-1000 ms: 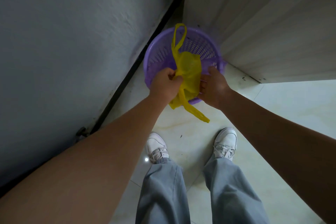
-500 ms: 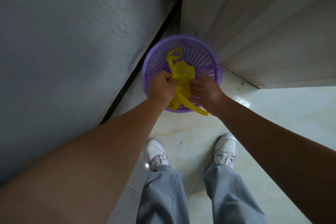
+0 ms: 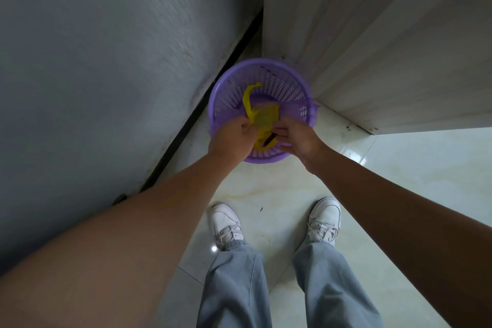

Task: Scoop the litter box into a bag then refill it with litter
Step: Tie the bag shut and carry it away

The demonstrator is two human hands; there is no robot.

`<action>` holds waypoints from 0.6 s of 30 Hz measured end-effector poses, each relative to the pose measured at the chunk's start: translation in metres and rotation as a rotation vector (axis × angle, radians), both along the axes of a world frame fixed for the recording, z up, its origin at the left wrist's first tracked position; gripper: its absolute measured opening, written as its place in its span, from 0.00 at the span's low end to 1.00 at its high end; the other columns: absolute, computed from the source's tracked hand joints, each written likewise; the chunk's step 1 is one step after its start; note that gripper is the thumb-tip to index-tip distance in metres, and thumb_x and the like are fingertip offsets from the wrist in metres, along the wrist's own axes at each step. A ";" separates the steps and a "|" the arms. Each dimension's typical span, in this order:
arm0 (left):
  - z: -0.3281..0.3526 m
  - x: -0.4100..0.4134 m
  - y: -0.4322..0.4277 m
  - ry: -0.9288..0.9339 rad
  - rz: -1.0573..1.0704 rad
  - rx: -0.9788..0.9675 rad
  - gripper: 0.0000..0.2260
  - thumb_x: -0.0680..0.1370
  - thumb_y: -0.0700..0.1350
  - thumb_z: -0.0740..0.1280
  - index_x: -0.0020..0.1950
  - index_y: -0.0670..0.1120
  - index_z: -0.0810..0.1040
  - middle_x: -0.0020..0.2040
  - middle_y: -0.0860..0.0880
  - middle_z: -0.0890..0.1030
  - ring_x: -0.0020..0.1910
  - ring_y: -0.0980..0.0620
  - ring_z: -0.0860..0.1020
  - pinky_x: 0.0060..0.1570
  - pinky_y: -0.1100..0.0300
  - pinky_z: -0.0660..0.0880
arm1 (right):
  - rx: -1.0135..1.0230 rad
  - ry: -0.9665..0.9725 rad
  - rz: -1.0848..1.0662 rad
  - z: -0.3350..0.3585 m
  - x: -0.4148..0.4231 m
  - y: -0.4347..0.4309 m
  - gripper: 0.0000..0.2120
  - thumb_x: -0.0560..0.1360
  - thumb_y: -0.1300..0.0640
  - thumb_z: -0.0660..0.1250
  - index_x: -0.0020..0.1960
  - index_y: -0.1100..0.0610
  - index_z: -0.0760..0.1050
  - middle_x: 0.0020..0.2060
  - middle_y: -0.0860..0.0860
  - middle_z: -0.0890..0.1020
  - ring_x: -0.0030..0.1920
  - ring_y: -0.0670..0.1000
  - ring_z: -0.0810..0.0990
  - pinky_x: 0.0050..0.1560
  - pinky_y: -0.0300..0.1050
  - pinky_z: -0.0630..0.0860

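The left hand [image 3: 234, 138] is curled into a loose fist, pinching one edge of a yellow plastic bag [image 3: 263, 120] between thumb and fingers. Just across from it, the right hand [image 3: 298, 138] has its fingers stretched out and partly spread against the bag's other edge; whether they actually clamp the plastic I cannot tell, since the motion blurs them. Between the two hands the bag hangs crumpled, with one handle loop sticking up and to the left and a dark slit showing at its lower end.

Both hands and the bag are over the mouth of a purple plastic basket [image 3: 282, 72] with slotted walls, and the bag reaches down inside it. The basket stands on the pale tiled floor [image 3: 399, 168], tucked into a corner: a grey wall [image 3: 106, 61] runs along its left, with a dark strip at the base, and a white panelled door or cabinet side [image 3: 372, 34] rises just behind and to the right.

Nearer, the person's bare forearms stretch forward, and below them stand grey trousers [image 3: 231, 287] and white sneakers [image 3: 225, 224], feet apart on the tiles.
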State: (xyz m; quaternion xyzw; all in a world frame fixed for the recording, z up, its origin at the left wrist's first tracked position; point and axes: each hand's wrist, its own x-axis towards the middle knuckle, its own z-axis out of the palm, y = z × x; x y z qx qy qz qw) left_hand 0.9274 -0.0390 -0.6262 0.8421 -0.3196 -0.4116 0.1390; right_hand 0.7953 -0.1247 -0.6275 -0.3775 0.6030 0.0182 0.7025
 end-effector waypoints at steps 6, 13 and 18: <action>0.048 0.005 0.012 -0.336 -0.294 -0.104 0.14 0.80 0.55 0.57 0.48 0.48 0.76 0.41 0.48 0.80 0.39 0.43 0.78 0.37 0.54 0.74 | -0.792 0.185 0.628 0.060 -0.022 -0.004 0.16 0.76 0.49 0.55 0.53 0.52 0.80 0.48 0.52 0.84 0.49 0.56 0.80 0.50 0.50 0.77; 0.159 0.001 0.003 -0.580 -0.291 -0.246 0.23 0.78 0.56 0.56 0.63 0.43 0.78 0.52 0.42 0.83 0.48 0.39 0.81 0.46 0.49 0.75 | -1.067 0.303 0.885 0.177 -0.036 -0.026 0.18 0.79 0.53 0.60 0.67 0.56 0.73 0.64 0.53 0.76 0.64 0.57 0.71 0.61 0.53 0.71; 0.261 -0.010 -0.009 -0.612 -0.365 -0.207 0.27 0.77 0.58 0.54 0.67 0.44 0.76 0.60 0.43 0.81 0.56 0.39 0.79 0.62 0.44 0.71 | -1.102 0.311 0.863 0.283 -0.033 -0.030 0.21 0.76 0.48 0.56 0.66 0.54 0.72 0.62 0.53 0.76 0.62 0.59 0.72 0.58 0.53 0.70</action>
